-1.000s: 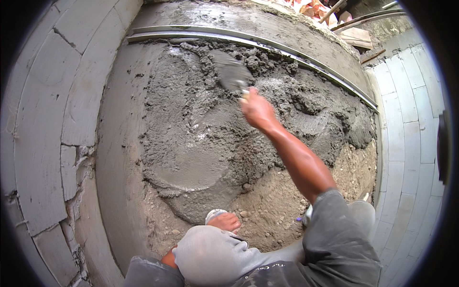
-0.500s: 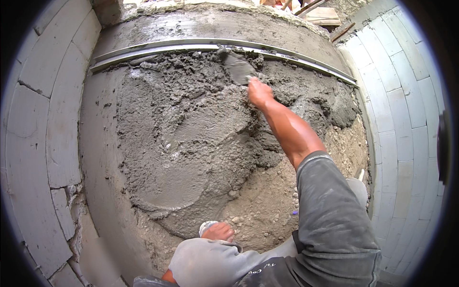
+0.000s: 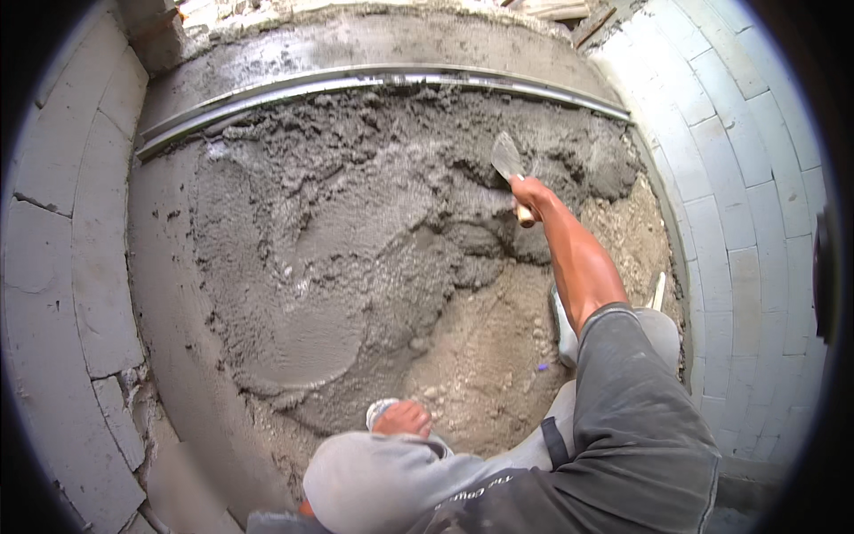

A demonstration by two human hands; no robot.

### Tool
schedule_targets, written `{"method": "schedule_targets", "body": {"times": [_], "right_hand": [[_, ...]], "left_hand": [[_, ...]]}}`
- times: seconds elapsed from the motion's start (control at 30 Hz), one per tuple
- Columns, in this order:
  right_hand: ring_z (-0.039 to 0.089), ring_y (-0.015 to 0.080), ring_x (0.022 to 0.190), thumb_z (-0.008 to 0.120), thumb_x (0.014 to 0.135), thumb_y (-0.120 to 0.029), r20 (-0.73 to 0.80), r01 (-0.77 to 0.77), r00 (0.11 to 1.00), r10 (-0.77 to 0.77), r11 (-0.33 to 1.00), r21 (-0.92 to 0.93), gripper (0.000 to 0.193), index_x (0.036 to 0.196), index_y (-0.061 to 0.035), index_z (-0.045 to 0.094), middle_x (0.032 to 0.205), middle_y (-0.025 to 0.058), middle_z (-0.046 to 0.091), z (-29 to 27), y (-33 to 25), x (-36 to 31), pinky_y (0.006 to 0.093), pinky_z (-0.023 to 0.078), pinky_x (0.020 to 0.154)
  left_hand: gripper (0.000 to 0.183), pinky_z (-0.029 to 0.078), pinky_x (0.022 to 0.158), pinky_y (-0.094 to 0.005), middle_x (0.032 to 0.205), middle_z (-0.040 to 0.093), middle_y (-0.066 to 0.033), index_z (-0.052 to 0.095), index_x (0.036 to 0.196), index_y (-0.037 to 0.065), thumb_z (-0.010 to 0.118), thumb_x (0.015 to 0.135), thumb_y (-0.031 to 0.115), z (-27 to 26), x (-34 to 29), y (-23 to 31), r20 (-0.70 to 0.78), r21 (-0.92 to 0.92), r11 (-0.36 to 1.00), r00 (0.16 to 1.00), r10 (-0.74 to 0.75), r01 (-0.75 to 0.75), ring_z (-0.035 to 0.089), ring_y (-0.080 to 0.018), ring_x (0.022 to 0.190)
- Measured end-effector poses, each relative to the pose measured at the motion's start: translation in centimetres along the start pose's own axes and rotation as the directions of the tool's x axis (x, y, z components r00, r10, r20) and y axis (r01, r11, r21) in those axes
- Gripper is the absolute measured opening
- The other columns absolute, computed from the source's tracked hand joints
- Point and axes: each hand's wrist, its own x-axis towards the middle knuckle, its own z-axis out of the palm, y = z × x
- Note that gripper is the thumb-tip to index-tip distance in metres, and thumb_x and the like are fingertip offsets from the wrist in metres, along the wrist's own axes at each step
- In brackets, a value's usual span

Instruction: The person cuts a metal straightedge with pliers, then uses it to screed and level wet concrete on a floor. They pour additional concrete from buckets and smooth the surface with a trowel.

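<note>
My right hand is closed around the wooden handle of a pointed trowel, its blade directed away from me over the wet grey mortar. The blade appears just above the mortar's right part; whether it touches cannot be told. What looks like my left hand is beyond my bent grey-clad knee, beside something white. Its fingers are not clear, and the knee hides the forearm. A long metal straightedge lies across the far side of the mortar.
Pale block walls stand at the left and right. Bare gravelly ground lies nearer me. A smooth grey strip stretches beyond the straightedge. A small purple bit is on the ground.
My right hand has drawn the trowel back from beside the straightedge, toward me and to the right. The view has shifted slightly. The suspected left hand stays by the knee.
</note>
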Motion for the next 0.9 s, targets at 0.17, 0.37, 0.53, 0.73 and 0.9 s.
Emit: {"method": "schedule_targets", "body": {"times": [0.17, 0.37, 0.53, 0.73, 0.9], "right_hand": [[0.056, 0.0155, 0.055, 0.048, 0.099, -0.035, 0.169, 0.104, 0.975, -0.147, 0.966, 0.237, 0.034, 0.108, -0.0015, 0.049, 0.077, 0.0076, 0.055, 7.3, 0.6, -6.3, 0.0355, 0.049, 0.049], [0.056, 0.0185, 0.051, 0.049, 0.099, -0.032, 0.475, 0.485, 0.787, -0.393, 0.870, -0.084, 0.034, 0.101, 0.0023, 0.048, 0.067, 0.0088, 0.054, 13.8, 1.5, -17.3, 0.0382, 0.047, 0.049], [0.061, 0.0213, 0.071, 0.055, 0.097, -0.035, 0.788, 0.695, 0.530, -0.314, 0.693, -0.191, 0.039, 0.108, 0.0013, 0.048, 0.084, 0.0166, 0.061, 16.7, 2.1, -27.0, 0.0384, 0.050, 0.062], [0.058, 0.0160, 0.066, 0.060, 0.094, -0.039, 0.915, 0.605, 0.275, -0.296, 0.793, 0.075, 0.037, 0.107, -0.0062, 0.051, 0.086, 0.0101, 0.059, 23.5, 5.1, -32.0, 0.0351, 0.048, 0.056], [0.056, 0.0134, 0.059, 0.058, 0.094, -0.033, 0.806, 0.589, 0.415, -0.422, 0.800, 0.116, 0.031, 0.100, -0.0031, 0.055, 0.078, 0.0081, 0.060, 23.7, 10.0, -29.5, 0.0331, 0.046, 0.054]], "left_hand": [[0.020, 0.046, 0.073, -0.0355, 0.086, 0.057, -0.0048, 0.059, 0.088, 0.010, 0.065, 0.080, 0.028, 0.4, 0.9, -0.3, 0.043, 0.008, 1.000, 0.999, 0.029, -0.029, 0.058, -0.0211, 0.088], [0.019, 0.044, 0.070, -0.0355, 0.084, 0.054, -0.0048, 0.058, 0.087, 0.008, 0.065, 0.078, 0.023, 0.6, 0.3, -0.7, -0.047, -0.032, 0.997, 0.997, 0.068, -0.070, 0.056, -0.0210, 0.084], [0.022, 0.042, 0.073, -0.0343, 0.088, 0.055, -0.0052, 0.057, 0.088, 0.009, 0.061, 0.081, 0.029, 0.4, -0.9, -0.8, -0.020, -0.001, 0.998, 0.998, 0.065, -0.065, 0.055, -0.0221, 0.086], [0.023, 0.043, 0.077, -0.0357, 0.090, 0.055, -0.0053, 0.058, 0.090, 0.010, 0.062, 0.080, 0.031, 0.1, -0.5, 0.3, -0.022, 0.082, 0.995, 0.998, 0.059, -0.057, 0.055, -0.0217, 0.091], [0.024, 0.043, 0.078, -0.0364, 0.091, 0.056, -0.0052, 0.058, 0.091, 0.010, 0.062, 0.080, 0.031, 0.7, -0.3, 0.2, -0.015, 0.067, 0.997, 0.999, 0.050, -0.049, 0.055, -0.0215, 0.092]]}}
